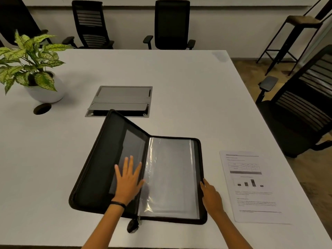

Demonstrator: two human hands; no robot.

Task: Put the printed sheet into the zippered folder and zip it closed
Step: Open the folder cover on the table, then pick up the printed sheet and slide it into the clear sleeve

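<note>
Zippered folder (100, 168) is held open.
Left hand (128, 178) is pressed flat, fingers spread; grip of right hand (211, 194) cannot be told. Printed sheet (249, 186) should be slid in flat.

Tbh no text was legible anywhere. Only print in view sat on the printed sheet (251, 187), lying on the desk (179, 78) just right of the zippered folder (93, 168): heading line up top, small table, bar chart w/ 4 bars, then a few paragraphs. All too small & blurry to make out, nums incl.
</note>
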